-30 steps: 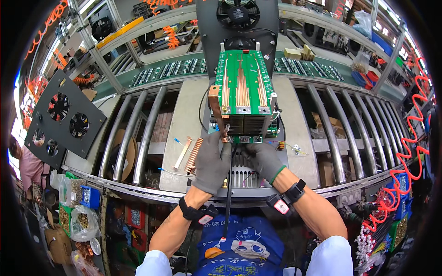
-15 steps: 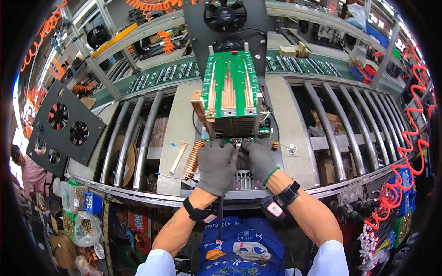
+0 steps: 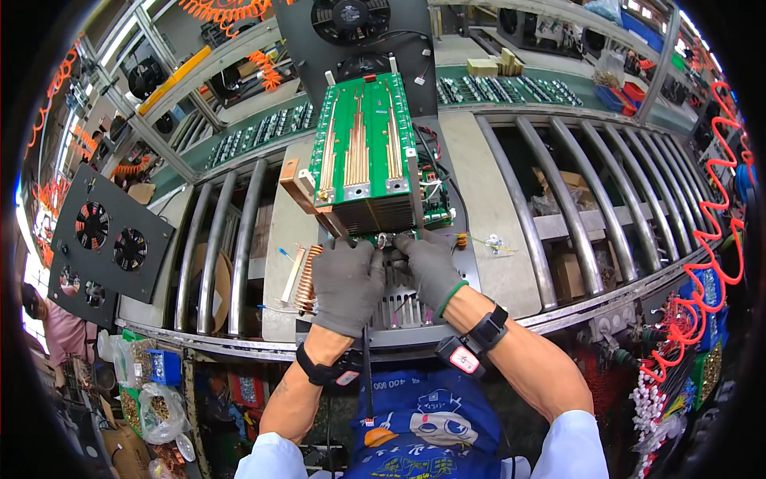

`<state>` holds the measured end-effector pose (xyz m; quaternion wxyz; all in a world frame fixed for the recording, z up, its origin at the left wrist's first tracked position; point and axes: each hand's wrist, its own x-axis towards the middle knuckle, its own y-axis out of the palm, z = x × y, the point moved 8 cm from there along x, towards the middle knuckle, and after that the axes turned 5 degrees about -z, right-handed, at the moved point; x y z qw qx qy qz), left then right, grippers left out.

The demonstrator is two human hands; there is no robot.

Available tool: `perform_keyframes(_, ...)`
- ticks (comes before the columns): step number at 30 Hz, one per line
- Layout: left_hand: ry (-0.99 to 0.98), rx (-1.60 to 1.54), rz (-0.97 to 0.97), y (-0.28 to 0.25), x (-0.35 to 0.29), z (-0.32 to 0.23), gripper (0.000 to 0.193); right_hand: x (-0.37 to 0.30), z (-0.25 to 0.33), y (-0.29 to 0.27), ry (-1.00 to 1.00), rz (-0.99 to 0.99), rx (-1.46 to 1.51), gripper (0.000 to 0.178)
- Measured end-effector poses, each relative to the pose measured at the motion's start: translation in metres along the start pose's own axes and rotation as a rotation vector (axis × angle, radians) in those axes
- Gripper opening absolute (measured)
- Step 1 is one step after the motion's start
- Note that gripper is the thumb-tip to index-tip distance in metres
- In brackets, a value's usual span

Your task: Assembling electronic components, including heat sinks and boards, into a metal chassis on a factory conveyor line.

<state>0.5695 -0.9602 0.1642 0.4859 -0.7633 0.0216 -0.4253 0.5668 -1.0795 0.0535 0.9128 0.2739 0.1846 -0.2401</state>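
Note:
A tall block with a green circuit board (image 3: 377,172) on top and copper strips along it stands on the bench in front of me. Both of my hands wear grey gloves and meet at its lower front edge. My left hand (image 3: 348,286) is closed, its fingertips curled in under the block. Close beside it, my right hand (image 3: 431,270) pinches at the same spot; what the fingers of either hand hold is hidden. A copper coil (image 3: 308,281) lies left of my left hand, with a flat metal bar (image 3: 294,273) beside it. Below my hands shows a finned metal heat sink (image 3: 397,297).
Steel conveyor rollers (image 3: 559,215) run to both sides of the pale work board (image 3: 503,215). A dark panel with fans (image 3: 109,239) leans at the left. Behind stands another fan panel (image 3: 351,20). Red coiled hoses (image 3: 716,184) hang at the right; parts bins (image 3: 166,367) sit lower left.
The view has turned slightly, so the block and bench appear shifted left and tilted. Both hands stay at the block's lower front edge, fingers still closed.

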Motion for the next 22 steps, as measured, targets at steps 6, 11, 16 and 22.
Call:
perform_keyframes(6, -0.034, 0.051, 0.045, 0.003, -0.002, 0.007, 0.011, 0.003, -0.006, 0.008, 0.009, 0.016, 0.0, 0.012)
perform_keyframes(11, -0.05, 0.099, 0.075, 0.003, -0.004, 0.014, 0.011, 0.003, -0.012, 0.014, 0.011, 0.059, 0.027, 0.012)
perform_keyframes(16, -0.013, -0.001, 0.078, -0.004, -0.008, 0.03, 0.01, -0.001, -0.032, 0.038, 0.161, 0.208, 0.155, 0.012)
perform_keyframes(22, -0.06, 0.055, 0.142, -0.005, -0.017, 0.05, 0.01, 0.012, -0.06, 0.054, 0.219, 0.282, -0.019, 0.017)
